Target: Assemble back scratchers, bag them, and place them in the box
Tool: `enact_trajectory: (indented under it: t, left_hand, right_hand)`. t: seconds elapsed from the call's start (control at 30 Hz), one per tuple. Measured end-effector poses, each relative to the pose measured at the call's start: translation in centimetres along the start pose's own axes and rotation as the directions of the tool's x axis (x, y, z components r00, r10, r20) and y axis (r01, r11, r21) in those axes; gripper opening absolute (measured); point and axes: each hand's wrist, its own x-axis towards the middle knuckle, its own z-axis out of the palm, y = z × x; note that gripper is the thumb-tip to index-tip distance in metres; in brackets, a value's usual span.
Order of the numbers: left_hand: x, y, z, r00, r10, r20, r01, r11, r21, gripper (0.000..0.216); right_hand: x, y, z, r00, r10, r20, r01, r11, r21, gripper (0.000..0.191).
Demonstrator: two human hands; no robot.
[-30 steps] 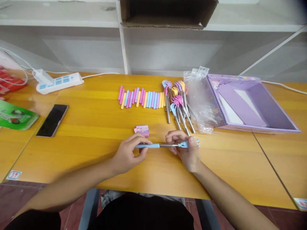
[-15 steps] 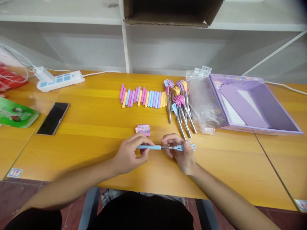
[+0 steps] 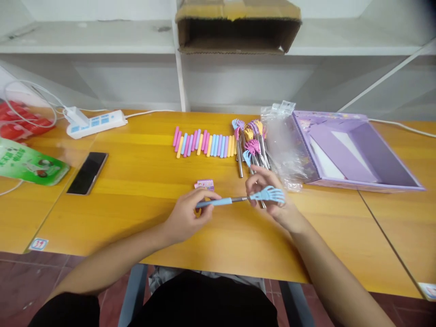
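Note:
A blue back scratcher [image 3: 238,199] with a claw head and a metal rod is held level above the yellow table [image 3: 143,181]. My left hand [image 3: 189,213] is closed round its blue grip. My right hand [image 3: 272,200] pinches the rod just behind the claw head. Just behind my right hand lies a heap of several more scratchers [image 3: 250,143] with coloured claws. A row of several pastel grip sleeves [image 3: 204,143] lies left of that heap. A small pink card [image 3: 204,184] sits just beyond my left hand.
An open purple box [image 3: 354,154] and a clear plastic bag [image 3: 281,141] lie at the right. A phone [image 3: 87,172], a green packet [image 3: 29,163], a white power strip [image 3: 97,122] and red packets [image 3: 20,122] are at the left. A cardboard box [image 3: 238,27] sits on the shelf behind.
Both hands have lifted the blue scratcher slightly and moved it away from me. My right hand has shifted up toward the heap of scratchers. The camera has tilted up a little.

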Motion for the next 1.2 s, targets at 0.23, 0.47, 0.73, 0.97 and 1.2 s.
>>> enact_trajectory:
  t: [0.23, 0.47, 0.73, 0.97, 1.2]
  left_hand:
    - [1.1, 1.0, -2.9, 0.987, -0.006, 0.159, -0.032, 0.971, 0.235, 0.030]
    - [-0.5, 2.9, -2.2, 0.922, -0.078, 0.380, -0.196, 0.751, 0.631, 0.027]
    - [-0.6, 2.9, -0.1, 0.915, -0.138, 0.380, -0.229, 0.597, 0.769, 0.007]
    - [-1.3, 1.6, -1.2, 0.899, -0.116, 0.422, -0.287, 0.571, 0.769, 0.011]
    - [-2.6, -1.7, -8.0, 0.915, -0.162, 0.371, -0.229, 0.549, 0.804, 0.017]
  right_hand:
    - [-0.8, -3.0, 0.0, 0.961, -0.234, 0.150, 0.244, 0.449, -0.860, 0.033]
    - [-2.8, -3.4, 3.3, 0.905, -0.316, 0.285, 0.350, 0.171, -0.921, 0.017]
    - [-3.0, -3.8, 6.4, 0.939, -0.179, 0.294, 0.319, 0.129, -0.939, 0.017]
    - [-4.5, -3.5, 5.9, 0.934, -0.225, 0.279, 0.315, 0.145, -0.938, 0.021]
    - [-8.9, -1.6, -3.1, 0.967, -0.223, 0.123, 0.140, 0.062, -0.988, 0.033]
